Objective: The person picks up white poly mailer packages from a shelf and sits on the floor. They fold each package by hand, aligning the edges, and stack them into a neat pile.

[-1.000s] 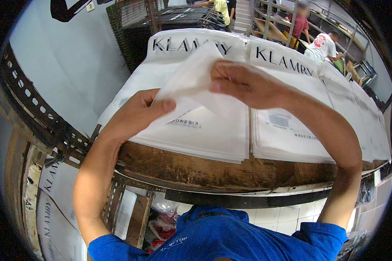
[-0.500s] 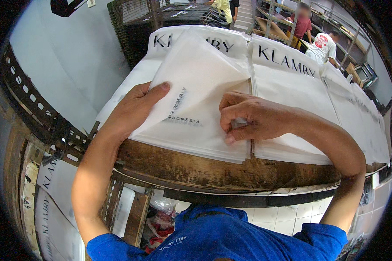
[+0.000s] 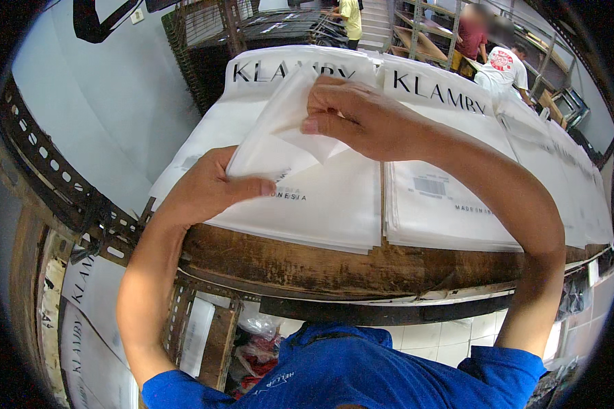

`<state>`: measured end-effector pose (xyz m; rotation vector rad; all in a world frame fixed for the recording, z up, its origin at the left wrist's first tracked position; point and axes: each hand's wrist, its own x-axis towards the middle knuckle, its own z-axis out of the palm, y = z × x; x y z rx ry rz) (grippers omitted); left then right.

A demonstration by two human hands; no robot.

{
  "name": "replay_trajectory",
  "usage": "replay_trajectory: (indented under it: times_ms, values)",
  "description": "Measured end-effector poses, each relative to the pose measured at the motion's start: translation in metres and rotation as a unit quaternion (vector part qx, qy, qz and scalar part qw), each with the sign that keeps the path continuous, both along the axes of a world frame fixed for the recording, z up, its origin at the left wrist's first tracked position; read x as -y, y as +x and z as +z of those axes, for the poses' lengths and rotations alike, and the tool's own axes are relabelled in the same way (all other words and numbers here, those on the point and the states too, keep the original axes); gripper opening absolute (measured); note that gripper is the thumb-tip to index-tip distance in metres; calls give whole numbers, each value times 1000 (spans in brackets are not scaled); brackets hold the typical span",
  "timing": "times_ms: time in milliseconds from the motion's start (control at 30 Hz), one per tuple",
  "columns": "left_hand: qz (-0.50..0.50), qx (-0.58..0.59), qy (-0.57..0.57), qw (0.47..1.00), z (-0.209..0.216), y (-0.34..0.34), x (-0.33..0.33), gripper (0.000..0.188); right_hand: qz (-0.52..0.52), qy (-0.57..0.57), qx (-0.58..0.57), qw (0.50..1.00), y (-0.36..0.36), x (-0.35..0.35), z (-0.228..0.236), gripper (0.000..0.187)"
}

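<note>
A stack of translucent white plastic bags point(image 3: 320, 221) with black print lies flat on a worn wooden table in front of me. My left hand point(image 3: 208, 187) is closed on the left side of a folded-over bag point(image 3: 269, 140), thumb on top and fingers underneath. At the upper part of that bag, my right hand point(image 3: 365, 123) pinches its raised edge between thumb and curled fingers. The bag's lower print shows blurred through the layers. Beside it, under my right forearm, lies a second stack of bags point(image 3: 416, 211).
The wooden table edge point(image 3: 320, 262) curves in front of me. A perforated metal rail point(image 3: 54, 163) runs along the left, above more printed bags point(image 3: 92, 341). Dark racks point(image 3: 266, 31) stand behind the table. Several people work near shelves at the far right, one in a white shirt point(image 3: 501, 65).
My right hand has moved up and left from the lower right of the stack to the folded bag's upper edge. My left hand has shifted slightly down, its thumb further right.
</note>
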<state>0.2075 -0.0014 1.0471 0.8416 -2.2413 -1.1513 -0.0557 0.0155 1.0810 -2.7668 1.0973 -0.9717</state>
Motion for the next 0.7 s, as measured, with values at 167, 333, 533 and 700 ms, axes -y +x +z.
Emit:
replay_trajectory:
  times_ms: [167, 333, 533, 700]
  values:
    - [146, -40, 108, 983, 6, -4, 0, 39, 9, -19, 71, 997, 3, -31, 14, 28]
    - [166, -55, 148, 973, 5, -5, 4, 40, 101, 219, -64, 968, -18, -45, -26, 26]
    - [159, -59, 157, 973, 5, -4, 3, 42, 121, 198, -95, 968, -16, -40, -33, 22]
    - [149, -56, 159, 974, 4, -5, 4, 42, 120, 157, -100, 975, -15, -39, -36, 22]
